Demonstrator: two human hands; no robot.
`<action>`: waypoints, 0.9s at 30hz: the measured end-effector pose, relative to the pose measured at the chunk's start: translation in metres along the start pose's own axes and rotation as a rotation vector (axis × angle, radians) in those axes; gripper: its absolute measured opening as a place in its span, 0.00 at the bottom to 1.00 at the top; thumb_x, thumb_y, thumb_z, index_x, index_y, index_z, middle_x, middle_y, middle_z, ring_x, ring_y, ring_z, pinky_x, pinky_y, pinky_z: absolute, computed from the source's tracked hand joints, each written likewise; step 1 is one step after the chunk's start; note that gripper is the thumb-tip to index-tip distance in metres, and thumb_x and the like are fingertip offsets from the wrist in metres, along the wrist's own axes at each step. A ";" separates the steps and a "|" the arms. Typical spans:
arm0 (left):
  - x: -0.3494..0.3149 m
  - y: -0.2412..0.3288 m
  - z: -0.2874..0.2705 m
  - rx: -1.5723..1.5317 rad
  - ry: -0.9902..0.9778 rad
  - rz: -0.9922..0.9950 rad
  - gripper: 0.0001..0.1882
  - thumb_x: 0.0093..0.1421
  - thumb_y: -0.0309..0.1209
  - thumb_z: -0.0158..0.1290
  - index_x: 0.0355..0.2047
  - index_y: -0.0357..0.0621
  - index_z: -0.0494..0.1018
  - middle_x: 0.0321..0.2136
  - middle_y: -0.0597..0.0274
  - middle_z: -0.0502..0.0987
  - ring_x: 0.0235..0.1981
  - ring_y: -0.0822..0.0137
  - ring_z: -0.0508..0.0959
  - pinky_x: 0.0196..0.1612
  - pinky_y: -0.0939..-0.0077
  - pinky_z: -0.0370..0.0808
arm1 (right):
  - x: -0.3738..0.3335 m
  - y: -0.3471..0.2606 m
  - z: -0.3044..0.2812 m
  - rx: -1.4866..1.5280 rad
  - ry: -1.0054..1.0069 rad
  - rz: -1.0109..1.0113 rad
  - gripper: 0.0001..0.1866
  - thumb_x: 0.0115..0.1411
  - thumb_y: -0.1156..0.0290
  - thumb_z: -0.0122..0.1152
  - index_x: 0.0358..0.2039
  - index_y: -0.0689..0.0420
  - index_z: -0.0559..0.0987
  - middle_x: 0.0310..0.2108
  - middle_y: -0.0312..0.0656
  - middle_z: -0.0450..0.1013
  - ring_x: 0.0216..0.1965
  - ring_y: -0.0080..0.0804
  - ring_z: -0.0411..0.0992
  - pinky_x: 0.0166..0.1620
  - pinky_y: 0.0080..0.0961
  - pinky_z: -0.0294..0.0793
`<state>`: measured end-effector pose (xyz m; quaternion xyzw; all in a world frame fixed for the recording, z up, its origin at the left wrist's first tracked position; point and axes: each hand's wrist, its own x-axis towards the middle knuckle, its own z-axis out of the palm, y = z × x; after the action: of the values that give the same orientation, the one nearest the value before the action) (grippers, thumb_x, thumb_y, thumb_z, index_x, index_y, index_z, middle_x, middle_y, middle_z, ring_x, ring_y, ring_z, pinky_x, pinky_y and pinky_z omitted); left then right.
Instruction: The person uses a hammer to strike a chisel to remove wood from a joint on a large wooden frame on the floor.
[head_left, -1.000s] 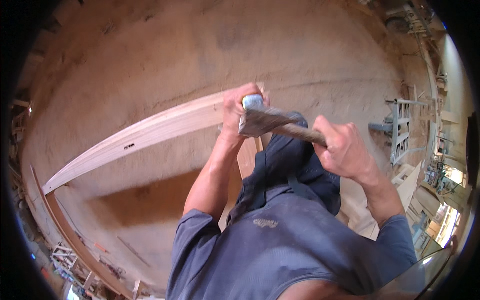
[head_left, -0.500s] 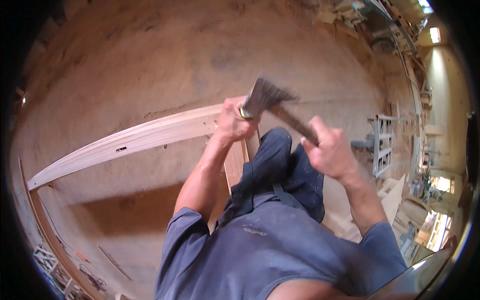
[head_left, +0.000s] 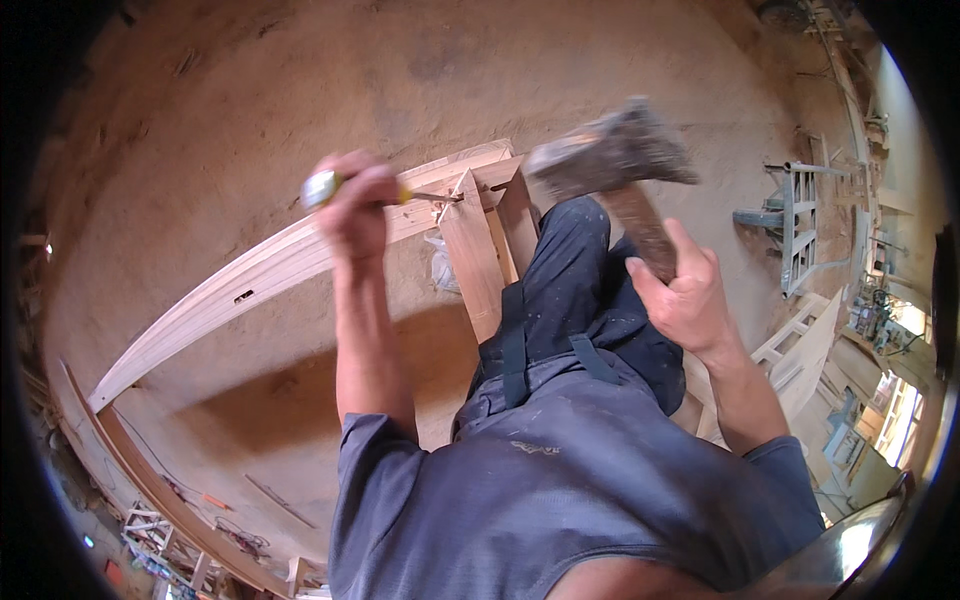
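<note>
My left hand [head_left: 352,215] is closed round the handle of a chisel [head_left: 323,188], whose capped end sticks out to the left. The thin metal blade points right, and its tip is at the joint where a short pale board [head_left: 470,250] meets a long wooden beam [head_left: 290,255]. Wood chips seem to lie round that spot. My right hand [head_left: 685,290] grips a short wooden-handled hatchet [head_left: 605,155], raised over my knee with its dark metal head apart from the chisel. The hatchet head and left hand are blurred by motion.
The beam runs far to the left, with a small slot in its side, onto another long timber [head_left: 120,450]. A clear plastic bag [head_left: 443,265] lies by the joint. A metal ladder-like frame [head_left: 800,230] and loose boards [head_left: 805,350] stand at the right.
My left hand has moved left, and the chisel now slants out sideways from the joint. The hatchet head has moved right, away from the left hand. The view has shifted a little.
</note>
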<state>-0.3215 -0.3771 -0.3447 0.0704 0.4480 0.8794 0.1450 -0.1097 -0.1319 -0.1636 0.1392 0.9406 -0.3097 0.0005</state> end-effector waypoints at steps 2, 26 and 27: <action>-0.004 0.001 -0.025 -0.224 0.077 0.082 0.09 0.50 0.21 0.51 0.18 0.44 0.63 0.16 0.60 0.66 0.17 0.63 0.66 0.27 0.66 0.68 | -0.017 0.023 0.012 0.158 0.035 0.229 0.09 0.56 0.78 0.64 0.35 0.60 0.71 0.19 0.43 0.70 0.19 0.40 0.73 0.25 0.34 0.72; -0.023 0.019 0.034 0.195 0.106 0.269 0.18 0.55 0.12 0.61 0.43 0.41 0.73 0.42 0.60 0.71 0.41 0.64 0.77 0.44 0.65 0.84 | -0.041 0.050 0.033 0.370 -0.121 0.648 0.09 0.57 0.75 0.66 0.35 0.61 0.73 0.21 0.34 0.69 0.20 0.18 0.67 0.25 0.25 0.69; -0.022 0.018 0.032 0.216 0.069 0.335 0.16 0.55 0.11 0.61 0.41 0.40 0.73 0.41 0.60 0.71 0.41 0.64 0.77 0.44 0.65 0.84 | -0.041 0.049 0.032 0.387 -0.134 0.665 0.09 0.57 0.75 0.66 0.34 0.61 0.73 0.21 0.33 0.69 0.20 0.18 0.67 0.24 0.25 0.69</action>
<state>-0.2960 -0.3692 -0.3113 0.1288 0.5264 0.8400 -0.0273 -0.0601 -0.1238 -0.2141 0.4134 0.7661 -0.4729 0.1359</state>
